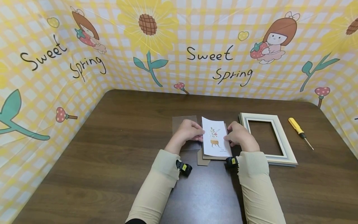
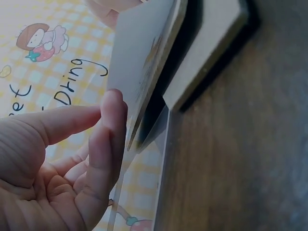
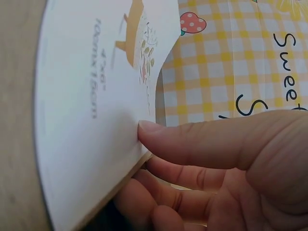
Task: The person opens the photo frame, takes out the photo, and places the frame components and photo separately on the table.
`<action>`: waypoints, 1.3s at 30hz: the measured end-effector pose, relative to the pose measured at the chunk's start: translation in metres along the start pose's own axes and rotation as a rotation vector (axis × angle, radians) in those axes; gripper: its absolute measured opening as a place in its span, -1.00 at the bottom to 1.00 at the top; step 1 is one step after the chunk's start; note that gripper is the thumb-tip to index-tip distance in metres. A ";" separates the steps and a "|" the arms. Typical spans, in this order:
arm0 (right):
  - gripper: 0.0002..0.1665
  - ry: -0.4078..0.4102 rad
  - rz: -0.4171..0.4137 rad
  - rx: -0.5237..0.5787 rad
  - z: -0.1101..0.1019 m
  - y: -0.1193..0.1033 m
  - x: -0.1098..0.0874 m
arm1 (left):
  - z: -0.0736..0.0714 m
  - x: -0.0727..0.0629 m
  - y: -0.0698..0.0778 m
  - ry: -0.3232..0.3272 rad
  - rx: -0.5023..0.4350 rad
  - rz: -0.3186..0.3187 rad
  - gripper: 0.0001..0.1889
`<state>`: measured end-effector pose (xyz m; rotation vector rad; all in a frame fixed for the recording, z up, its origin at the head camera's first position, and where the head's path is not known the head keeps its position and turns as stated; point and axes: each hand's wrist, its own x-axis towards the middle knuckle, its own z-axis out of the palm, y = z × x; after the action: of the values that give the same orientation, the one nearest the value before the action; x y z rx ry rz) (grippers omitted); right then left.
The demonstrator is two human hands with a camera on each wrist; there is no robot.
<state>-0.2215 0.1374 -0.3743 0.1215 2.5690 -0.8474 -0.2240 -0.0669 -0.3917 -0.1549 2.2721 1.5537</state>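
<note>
A white paper print [image 1: 213, 137] with a small plant drawing lies over a brown backing board [image 1: 213, 157], its top corner curling up. My left hand [image 1: 188, 133] pinches the print's left edge between thumb and fingers. On the opposite side, my right hand [image 1: 241, 136] has its thumb on the print [image 3: 72, 144] and its fingers curled beneath the board edge. Printed size lettering shows in the right wrist view. A board flap [image 1: 203, 162] sticks out at the lower left of the backing board, and a clear sheet [image 1: 183, 120] lies partly behind my left hand.
To the right lies a pale picture frame [image 1: 280, 133] with an open middle. Beyond it rests a yellow-handled screwdriver [image 1: 296, 127]. A yellow checked cloth [image 1: 201, 34] stands around the back and left of the brown table [image 1: 98, 161].
</note>
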 end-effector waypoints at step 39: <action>-0.63 0.011 -0.075 -0.025 0.002 0.003 -0.005 | -0.043 -0.008 -0.002 0.118 0.057 0.038 -0.76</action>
<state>-0.2161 0.1390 -0.3751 0.0226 2.6081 -0.8434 -0.2270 -0.1076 -0.3768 -0.1935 2.4205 1.5340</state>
